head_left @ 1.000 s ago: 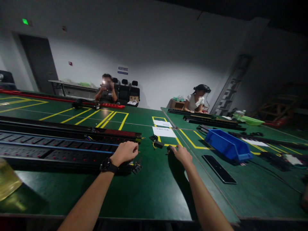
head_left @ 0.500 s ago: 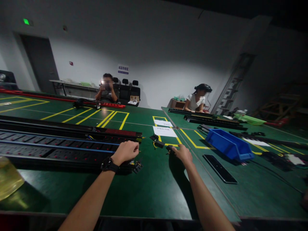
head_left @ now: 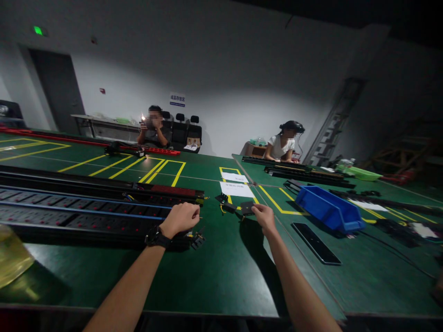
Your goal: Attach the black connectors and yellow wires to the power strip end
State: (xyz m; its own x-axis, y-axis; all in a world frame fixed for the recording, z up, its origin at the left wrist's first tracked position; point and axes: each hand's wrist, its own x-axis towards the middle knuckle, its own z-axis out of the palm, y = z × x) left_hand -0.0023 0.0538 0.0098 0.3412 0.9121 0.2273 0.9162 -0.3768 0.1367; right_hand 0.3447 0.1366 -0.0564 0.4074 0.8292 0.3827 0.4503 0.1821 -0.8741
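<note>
My left hand [head_left: 182, 216], with a black watch [head_left: 157, 236] on its wrist, is closed over the right end of long black socket strips [head_left: 104, 221]. Whatever its curled fingers hold is hidden beneath them. Just below that hand, a small black end piece [head_left: 198, 240] with yellow wire sits at a strip's end. My right hand [head_left: 265, 217] pinches a flat black part [head_left: 247, 208] by its right edge, tilted up above the green table. Left of this part lies another black piece [head_left: 226, 206] with yellow wires, near two white paper labels [head_left: 237, 189].
A blue bin [head_left: 328, 210] and a dark tablet-like slab [head_left: 316, 243] lie to the right. A yellowish clear container [head_left: 14, 258] stands at the left edge. Across the green table [head_left: 207, 286] are two people [head_left: 154, 129], more black strips [head_left: 304, 173] and yellow tape lines.
My right hand has tipped the black part up, so its flat face now shows. My left hand stays where it was. The person at the far left shifted the lit device slightly.
</note>
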